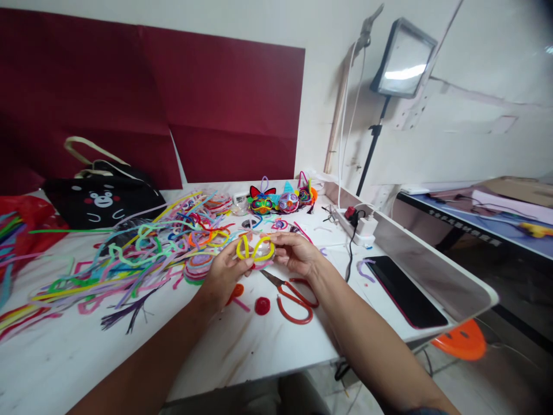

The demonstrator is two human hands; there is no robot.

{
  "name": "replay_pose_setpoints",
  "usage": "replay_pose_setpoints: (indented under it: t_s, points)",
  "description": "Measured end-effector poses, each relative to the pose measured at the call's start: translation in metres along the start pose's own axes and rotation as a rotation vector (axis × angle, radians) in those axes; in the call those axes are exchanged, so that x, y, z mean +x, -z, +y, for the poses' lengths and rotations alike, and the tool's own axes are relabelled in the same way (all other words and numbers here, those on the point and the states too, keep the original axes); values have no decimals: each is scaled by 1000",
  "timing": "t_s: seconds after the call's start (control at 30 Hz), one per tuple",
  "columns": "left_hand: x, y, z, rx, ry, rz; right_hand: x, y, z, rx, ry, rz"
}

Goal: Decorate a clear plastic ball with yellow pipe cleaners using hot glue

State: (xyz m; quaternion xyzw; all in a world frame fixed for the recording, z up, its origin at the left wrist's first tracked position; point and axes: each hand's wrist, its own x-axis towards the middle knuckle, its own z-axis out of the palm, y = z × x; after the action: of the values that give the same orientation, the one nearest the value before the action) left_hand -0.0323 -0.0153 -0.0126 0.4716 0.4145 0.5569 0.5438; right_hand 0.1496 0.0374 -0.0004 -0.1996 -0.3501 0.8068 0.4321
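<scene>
Between my two hands is a clear, rounded plastic piece (262,250), with bent yellow pipe cleaners (242,249) looped on its face. My left hand (221,272) grips its left side, thumb at the lower edge. On the other side, my right hand (298,253) has its fingers closed at the rim. Some pink shows beneath the piece. Orange-handled scissors (297,304) lie just below my right hand, blades partly under the held piece. A red coiled disc (262,306) and an orange coil (236,291) rest on the table nearer me.
Loose pipe cleaners (142,253) spread across the left of the white table (242,357). Decorated ornaments (288,202) stand at the back, near a black bag (101,199). To the right are a phone (406,291), a power strip (356,227) and the table's raised edge (432,265).
</scene>
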Motion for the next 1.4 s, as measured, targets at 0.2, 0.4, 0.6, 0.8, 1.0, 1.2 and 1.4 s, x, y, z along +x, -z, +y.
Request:
replay_pose_setpoints:
  t_s: [0.2, 0.4, 0.6, 0.8, 1.0, 1.2, 1.4]
  points:
    - [1, -1, 0, -45, 15, 13, 1, 1, 0, -2, -52, 0]
    - [2, 2, -2, -50, 24, -31, 0, 0, 0, 20, -62, 20]
    - [0, -2, 1, -19, 12, 36, -1, -3, 0, 52, -74, 72]
    - [-1, -5, 2, -69, 57, 37, 0, -2, 0, 59, -79, 70]
    - [0, -3, 1, -106, 42, 6, 0, -1, 1, 67, -71, 56]
    - [-2, -6, 6, -126, 46, 24, 0, -5, 1, 62, -74, 66]
    - [-1, -5, 7, -115, 57, 57, 1, -4, 3, 72, -70, 40]
